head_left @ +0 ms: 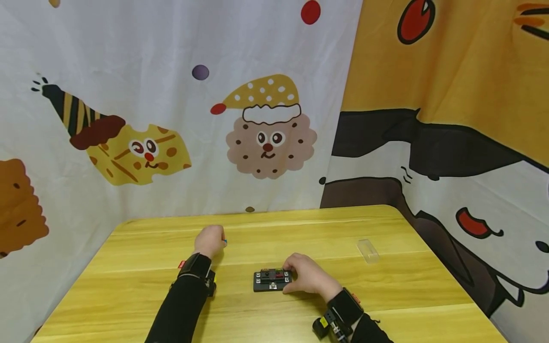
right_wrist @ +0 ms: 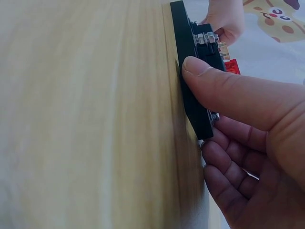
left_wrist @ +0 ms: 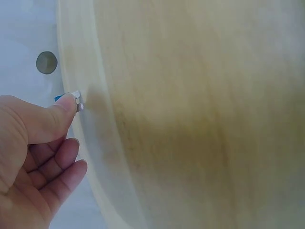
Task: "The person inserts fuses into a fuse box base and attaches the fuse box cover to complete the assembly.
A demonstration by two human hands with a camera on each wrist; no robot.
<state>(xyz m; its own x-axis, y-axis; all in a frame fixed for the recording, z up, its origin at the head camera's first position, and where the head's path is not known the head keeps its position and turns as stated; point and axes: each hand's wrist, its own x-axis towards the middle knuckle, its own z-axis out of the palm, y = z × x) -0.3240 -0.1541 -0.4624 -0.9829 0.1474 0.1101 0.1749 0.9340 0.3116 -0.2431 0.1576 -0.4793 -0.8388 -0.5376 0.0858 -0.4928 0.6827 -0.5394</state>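
Thumb and fingers of my left hand (head_left: 210, 240) pinch a small blue blade fuse (left_wrist: 58, 98), its metal blades (left_wrist: 79, 107) sticking out past the thumb tip. That hand is above the table, beyond and left of a black fuse block (head_left: 272, 287). My right hand (head_left: 306, 274) grips the block's right end, with the thumb (right_wrist: 200, 71) along its near side. A red fuse (right_wrist: 232, 66) and an amber one (right_wrist: 223, 50) sit in the block, near metal terminal nuts (right_wrist: 206, 38). Fingers partly hide the blue fuse's body.
A clear plastic cover (head_left: 368, 251) lies on the wood-grain table (head_left: 266, 317), to the right of and beyond the block. Behind the table's far edge hangs a printed curtain (head_left: 163, 47). Both forearms wear black sleeves and wrist cameras.
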